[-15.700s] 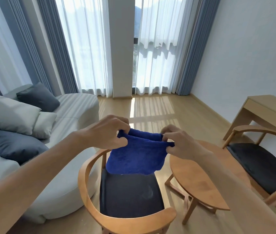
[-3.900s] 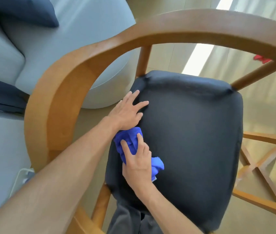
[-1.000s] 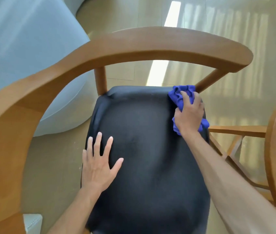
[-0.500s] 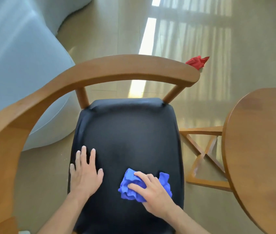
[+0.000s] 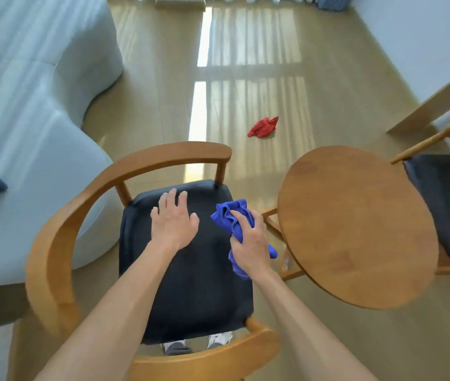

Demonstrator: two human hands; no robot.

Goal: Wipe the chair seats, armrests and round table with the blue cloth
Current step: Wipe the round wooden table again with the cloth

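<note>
Cloth axis: the cloth (image 5: 234,221) runs lengthwise from the far right part of the seat (image 5: 190,284) toward its near right edge.
Right hand: the right hand (image 5: 248,247) clutches the bunched cloth, fingers curled round it, at the seat's right edge.
Left hand: the left hand (image 5: 173,220) lies flat on the seat's far half, fingers straight, grasping nothing.
Cloth look: deep blue, crumpled, folds protruding beyond the fingers.
Chair: a curved wooden armrest (image 5: 61,229) rings the black seat.
Table: the round table (image 5: 355,224) stands right of the seat.
Floor: a red rag (image 5: 262,127) lies beyond the seat.
</note>
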